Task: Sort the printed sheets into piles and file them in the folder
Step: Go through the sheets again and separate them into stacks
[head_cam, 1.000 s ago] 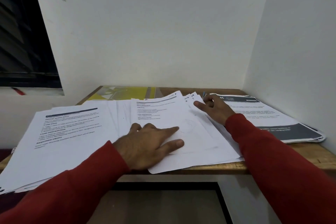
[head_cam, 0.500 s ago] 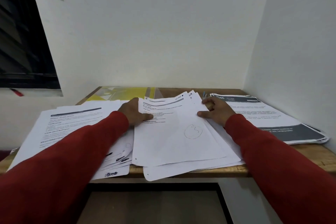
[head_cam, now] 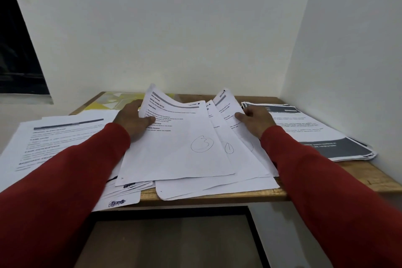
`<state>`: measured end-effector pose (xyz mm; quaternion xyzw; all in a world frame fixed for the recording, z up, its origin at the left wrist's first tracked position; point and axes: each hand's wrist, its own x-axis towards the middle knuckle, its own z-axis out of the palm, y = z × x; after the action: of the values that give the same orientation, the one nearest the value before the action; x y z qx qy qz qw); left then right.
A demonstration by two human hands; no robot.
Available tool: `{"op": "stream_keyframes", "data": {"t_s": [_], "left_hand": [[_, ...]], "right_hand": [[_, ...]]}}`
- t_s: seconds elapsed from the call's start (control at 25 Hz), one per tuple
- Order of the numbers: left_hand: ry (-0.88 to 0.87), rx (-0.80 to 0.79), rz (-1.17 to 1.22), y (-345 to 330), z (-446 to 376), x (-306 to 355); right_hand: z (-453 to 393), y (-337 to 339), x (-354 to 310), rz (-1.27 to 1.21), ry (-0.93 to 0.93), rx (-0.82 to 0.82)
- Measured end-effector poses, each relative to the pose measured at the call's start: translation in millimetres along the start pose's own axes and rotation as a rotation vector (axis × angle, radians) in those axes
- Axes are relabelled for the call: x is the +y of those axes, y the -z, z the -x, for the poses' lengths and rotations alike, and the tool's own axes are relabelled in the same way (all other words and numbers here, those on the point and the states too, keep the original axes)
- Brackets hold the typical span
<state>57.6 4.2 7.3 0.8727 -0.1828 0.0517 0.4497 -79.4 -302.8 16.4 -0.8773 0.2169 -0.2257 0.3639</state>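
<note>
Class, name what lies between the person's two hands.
In the head view, printed sheets lie between the left hand and right hand, the top one marked 3.

Two hands are in view, a left hand (head_cam: pixel 132 121) and a right hand (head_cam: pixel 255 122), each in a red sleeve. One table (head_cam: pixel 359 177) carries three spreads of printed sheets: a left pile (head_cam: pixel 63 137), a middle heap (head_cam: pixel 185 150) and a right pile (head_cam: pixel 322 135). One yellow folder (head_cam: pixel 102 103) lies at the back; single sheets are too overlapped to count.

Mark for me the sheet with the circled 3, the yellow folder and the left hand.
sheet with the circled 3 (head_cam: pixel 174 154): head view, blank lower half.
yellow folder (head_cam: pixel 97 105): head view, exposed yellow cover.
left hand (head_cam: pixel 132 121): head view, back of hand.
</note>
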Motion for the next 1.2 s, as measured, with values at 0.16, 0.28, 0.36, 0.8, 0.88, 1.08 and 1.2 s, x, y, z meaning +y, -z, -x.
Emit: {"op": "stream_keyframes", "data": {"t_s": [0.16, 0.28, 0.36, 0.8, 0.88, 1.08, 1.2], "left_hand": [[-0.051, 0.034, 0.026, -4, 1, 5], [-0.070, 0.059, 0.148, -5, 6, 9], [-0.065, 0.064, 0.243, -4, 8, 11], [0.012, 0.083, 0.375, -3, 7, 12], [-0.006, 0.106, 0.315, -3, 7, 11], [-0.042, 0.111, 0.206, -5, 4, 7], [-0.053, 0.105, 0.170, -4, 4, 9]], "right_hand": [[1, 0, 0, -0.059, -0.024, -0.102], [3, -3, -2, -0.152, -0.015, -0.099], [5, -4, -2, -0.186, 0.008, -0.026], [18, -1, -11, -0.252, 0.055, -0.210], [10, 8, -12, -0.405, 0.059, 0.062], [-12, 59, 13, -0.606, -0.060, 0.780], [-13, 59, 18, -0.553, -0.171, 0.697]]}}
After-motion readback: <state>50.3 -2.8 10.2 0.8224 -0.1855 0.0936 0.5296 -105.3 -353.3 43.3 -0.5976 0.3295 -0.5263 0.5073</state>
